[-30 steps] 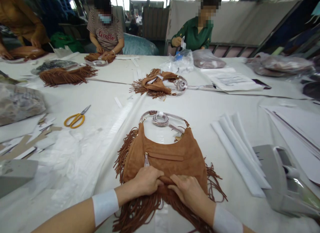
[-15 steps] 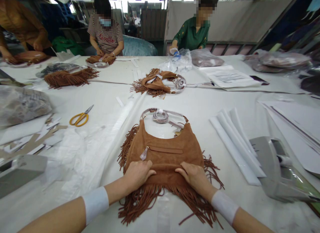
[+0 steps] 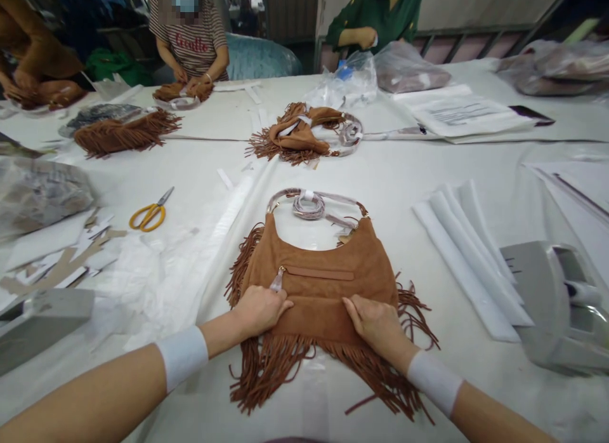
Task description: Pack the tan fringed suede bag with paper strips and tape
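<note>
A brown suede fringed handbag [image 3: 323,256] lies flat on the white table in front of me. Its wrapped strap [image 3: 308,205] is coiled at the far end, and a zipper pull [image 3: 278,279] hangs by the slanted zip. My left hand [image 3: 262,310] is closed on the lower left of the bag, thumb pointing inward. On the lower right, my right hand [image 3: 377,321] is curled against the suede, with its fingertips pressing near a crease across the front. Long fringe spreads out below both hands.
Yellow-handled scissors [image 3: 151,213] and paper scraps [image 3: 71,256] lie left. White foam strips [image 3: 469,259] and a grey tape dispenser [image 3: 554,303] sit right. Another fringed bag [image 3: 304,133] lies beyond mine. Co-workers stand across the table, one in a striped shirt [image 3: 193,46].
The view has tilted downward. The ridge of suede between my hands looks flatter, and both hands stay on the bag. Across the table, the green-sleeved person's hand has risen.
</note>
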The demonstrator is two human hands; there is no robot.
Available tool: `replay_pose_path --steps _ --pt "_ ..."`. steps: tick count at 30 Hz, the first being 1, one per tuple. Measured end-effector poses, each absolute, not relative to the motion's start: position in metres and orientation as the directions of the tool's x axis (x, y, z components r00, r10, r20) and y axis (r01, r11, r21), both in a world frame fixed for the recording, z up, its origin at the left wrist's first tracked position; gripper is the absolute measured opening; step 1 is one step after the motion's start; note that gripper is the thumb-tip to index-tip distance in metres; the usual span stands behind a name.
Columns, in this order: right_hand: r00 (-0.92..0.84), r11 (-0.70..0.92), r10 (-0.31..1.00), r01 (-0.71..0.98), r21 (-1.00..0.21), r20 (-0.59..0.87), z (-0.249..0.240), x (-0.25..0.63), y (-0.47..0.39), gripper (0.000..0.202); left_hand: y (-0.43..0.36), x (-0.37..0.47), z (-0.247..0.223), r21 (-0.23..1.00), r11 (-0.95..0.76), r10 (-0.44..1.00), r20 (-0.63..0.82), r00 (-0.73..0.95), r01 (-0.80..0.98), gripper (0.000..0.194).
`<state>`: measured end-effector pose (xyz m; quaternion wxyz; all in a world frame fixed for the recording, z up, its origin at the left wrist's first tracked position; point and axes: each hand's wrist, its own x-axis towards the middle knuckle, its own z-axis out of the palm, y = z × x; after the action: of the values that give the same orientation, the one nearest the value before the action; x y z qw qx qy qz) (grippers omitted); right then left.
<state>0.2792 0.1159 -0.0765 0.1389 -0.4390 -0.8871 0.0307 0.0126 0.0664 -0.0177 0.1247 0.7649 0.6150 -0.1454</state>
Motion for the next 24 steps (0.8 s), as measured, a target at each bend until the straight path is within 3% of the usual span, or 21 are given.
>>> replay_pose_path --steps 6,9,12,16,19,21,24 --pt "-0.534 0.580 0.809 0.794 -0.183 0.245 -0.072 0.276 0.110 0.030 0.072 0.015 -0.013 0.044 -0.217 0.890 -0.401 0.216 0.975 0.049" --pt "-0.598 0.630 0.763 0.773 -0.076 0.247 -0.062 0.274 0.108 0.028 0.072 0.012 -0.012 0.044 -0.240 0.895 -0.377 0.238 0.970 0.048" --pt "-0.595 0.613 0.765 0.790 0.005 0.247 -0.058 0.272 0.110 0.026 0.071 0.000 -0.021 0.045 -0.324 0.910 -0.259 0.324 0.945 0.048" --pt "-0.511 0.565 0.802 0.816 -0.117 0.311 -0.063 0.272 0.113 0.019 0.067 -0.018 -0.041 0.064 -0.366 0.928 -0.040 0.369 0.928 0.044" --pt "-0.415 0.520 0.813 0.833 -0.188 0.409 -0.070 0.272 0.113 0.017 0.060 -0.020 -0.051 0.100 -0.300 0.953 0.083 0.292 0.949 0.036" --pt "-0.327 0.456 0.814 0.872 -0.180 0.480 -0.073 0.272 0.110 0.024 0.053 -0.016 -0.056 0.119 -0.178 0.967 0.207 0.151 0.977 0.031" --pt "-0.158 0.315 0.792 0.933 -0.174 0.589 -0.078 0.271 0.107 0.046 0.044 -0.009 -0.063 0.196 0.061 0.904 0.405 -0.137 0.979 0.052"
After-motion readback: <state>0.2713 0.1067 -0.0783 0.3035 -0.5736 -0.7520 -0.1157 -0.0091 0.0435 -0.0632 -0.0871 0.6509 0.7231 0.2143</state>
